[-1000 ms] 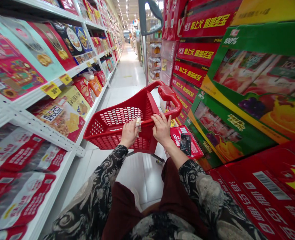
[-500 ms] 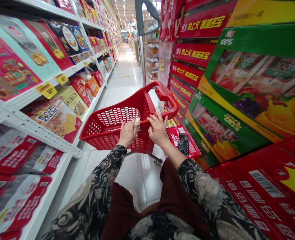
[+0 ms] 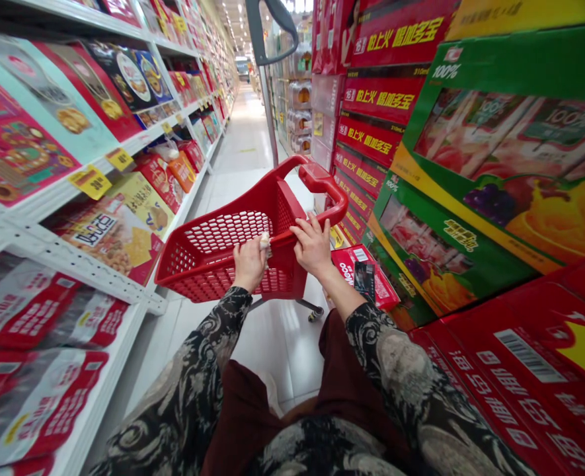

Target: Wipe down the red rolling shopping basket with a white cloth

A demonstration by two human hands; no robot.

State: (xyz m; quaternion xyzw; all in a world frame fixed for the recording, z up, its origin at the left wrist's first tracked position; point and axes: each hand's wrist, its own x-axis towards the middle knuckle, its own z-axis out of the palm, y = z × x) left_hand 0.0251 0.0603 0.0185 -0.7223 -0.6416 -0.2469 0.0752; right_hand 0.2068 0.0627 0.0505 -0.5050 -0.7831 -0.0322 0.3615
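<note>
A red plastic rolling shopping basket (image 3: 213, 281) with perforated walls stands tilted before me in the aisle. On its near rim, my left hand (image 3: 249, 264) is closed. A small crumpled white thing (image 3: 265, 242), perhaps a tissue, sticks up by its thumb. My right hand (image 3: 312, 246) grips the rim farther right, fingers curled over it, close to the basket's red handle (image 3: 329, 185). The part of the basket that shows inside holds nothing. Behind it rises a metal pole with a grey loop handle (image 3: 255, 39). One caster wheel (image 3: 315, 314) shows underneath.
White shelving (image 3: 146, 307) with boxed snacks and yellow price tags lines the left. On the right, stacked red drink cartons (image 3: 376, 99) and green juice boxes (image 3: 510, 73) stand close. A red box (image 3: 356, 271) lies low beside my right wrist. Tiled floor (image 3: 250, 142) runs ahead.
The basket, its pole and both hands have shifted slightly left in view. The caster wheel has turned. Both hands keep their hold on the rim.
</note>
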